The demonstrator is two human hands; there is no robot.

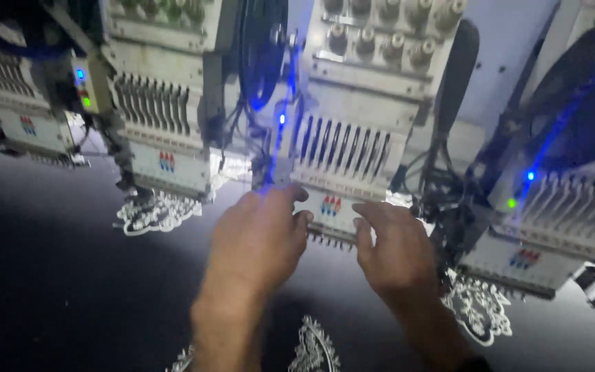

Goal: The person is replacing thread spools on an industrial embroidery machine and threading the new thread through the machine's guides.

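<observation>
I look down on a row of white embroidery machine heads over dark fabric [70,275]. Both my hands reach up to the middle head [346,148]. My left hand [259,241] lies with its fingertips against the left lower edge of that head's needle case. My right hand [394,248] touches the lower right edge of the same case, fingers slightly curled. Neither hand visibly holds anything. The needles beneath the case are partly hidden by my fingers.
Another head [163,117] stands to the left, one more [552,220] to the right, and a further one [22,103] at far left. White lace-like motifs [156,212], [480,310], [315,348] are stitched on the fabric. Blue and green indicator lights glow.
</observation>
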